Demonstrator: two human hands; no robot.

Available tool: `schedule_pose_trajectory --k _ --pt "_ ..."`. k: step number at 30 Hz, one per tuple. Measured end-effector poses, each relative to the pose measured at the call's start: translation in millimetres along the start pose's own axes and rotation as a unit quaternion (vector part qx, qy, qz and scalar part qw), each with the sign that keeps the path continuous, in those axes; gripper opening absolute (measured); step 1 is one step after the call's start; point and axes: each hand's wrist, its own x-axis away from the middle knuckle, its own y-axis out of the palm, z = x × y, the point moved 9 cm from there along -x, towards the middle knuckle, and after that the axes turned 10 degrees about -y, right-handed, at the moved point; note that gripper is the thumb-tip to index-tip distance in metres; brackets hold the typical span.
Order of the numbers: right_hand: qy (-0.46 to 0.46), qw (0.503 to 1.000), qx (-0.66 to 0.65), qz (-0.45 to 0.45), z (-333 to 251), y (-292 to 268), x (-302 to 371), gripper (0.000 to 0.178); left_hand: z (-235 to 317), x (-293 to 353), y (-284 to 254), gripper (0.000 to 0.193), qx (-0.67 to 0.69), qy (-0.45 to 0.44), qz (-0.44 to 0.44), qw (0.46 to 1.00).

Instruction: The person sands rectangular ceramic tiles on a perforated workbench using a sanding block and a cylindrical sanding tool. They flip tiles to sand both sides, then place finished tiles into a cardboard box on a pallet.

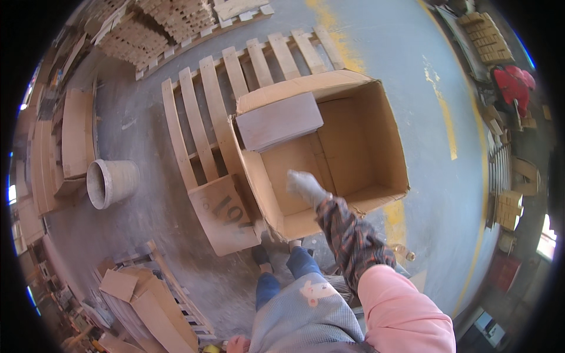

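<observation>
1) Saw right hand (307, 187) at centre of frame, over the interior of open carton (379, 129), near its lower wall; could not tell if touching anything
2) Read right fingers as apparently bent, pointing toward left of frame; too blurred and pale, so could not tell if open, closed or gripping
3) Could not find left hand in frame, so could not tell its finger state
4) Traced right arm up from lower right of frame: pink sleeve (403, 306), then dark plaid cuff (353, 238)
5) Located grey-mauve flat stack (279, 120) inside open carton, at upper left of its interior, apart from right hand
6) Found open carton just above and right of frame centre, overlapping wooden pallet (196, 120) at upper centre
7) Spotted smaller carton (215, 206) with dark print left of frame centre, just beside open carton
8) Noted pale bucket (125, 179) at left of frame, stacked wood pieces (132, 47) at upper left, long carton (162, 312) at lower left
9) Noted worn yellow stripe (447, 126) on grey floor (424, 194) at right of frame
10) Saw grey apron (282, 323) and blue trousers (304, 263) at lower centre
</observation>
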Motion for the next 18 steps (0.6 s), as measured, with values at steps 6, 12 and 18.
schedule_pose_trajectory --k 6,12,18 --pt "0.002 0.968 0.21 0.141 78 -44 211 0.036 -45 -57 -20 0.033 0.547 -0.279 -0.123 0.78" --pt "0.015 0.933 0.279 0.229 88 -57 382 0.046 -2 -105 -126 0.036 0.489 -0.151 -0.092 0.854" --pt "-0.002 0.927 0.222 0.302 150 13 498 0.042 20 -136 -218 0.021 0.337 0.036 -0.048 0.94"
